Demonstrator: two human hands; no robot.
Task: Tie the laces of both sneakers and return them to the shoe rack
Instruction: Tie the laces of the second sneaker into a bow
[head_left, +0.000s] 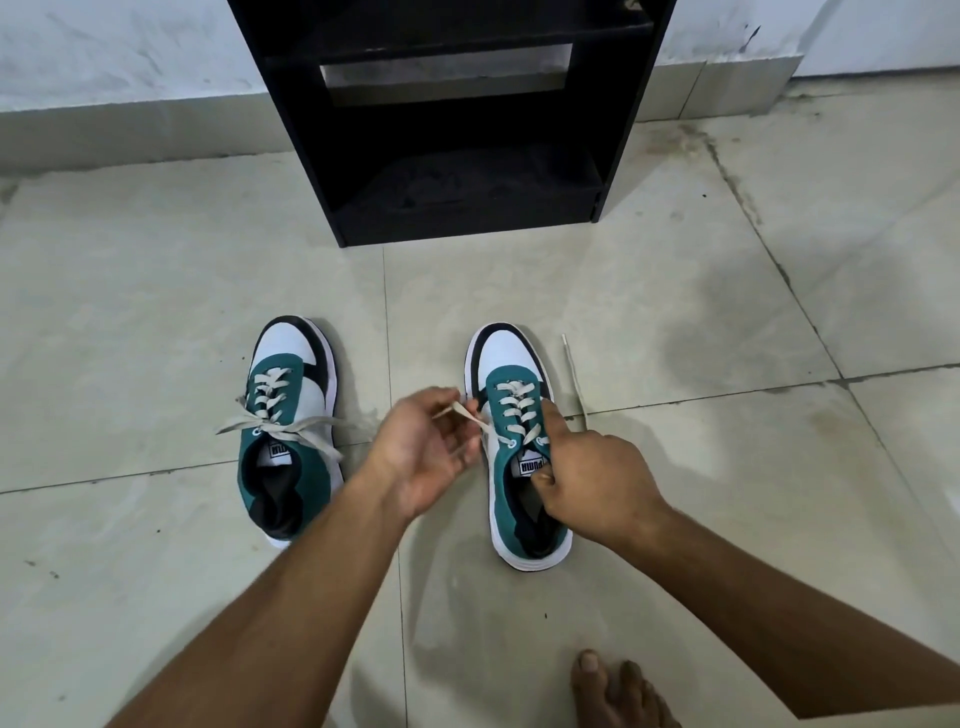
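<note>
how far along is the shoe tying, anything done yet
Nothing is finished. Both sneakers sit on the floor tiles in front of the black shoe rack. The left sneaker has loose laces splayed sideways, untied. In hand: the left hand pinches one lace end of the right sneaker, the right hand at its tongue, the other lace end trailing on the floor. Left: both knots, then shelving.

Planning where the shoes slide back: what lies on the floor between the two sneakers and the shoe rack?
In the head view, only bare tiled floor lies between the left sneaker, the right sneaker and the shoe rack.
</note>
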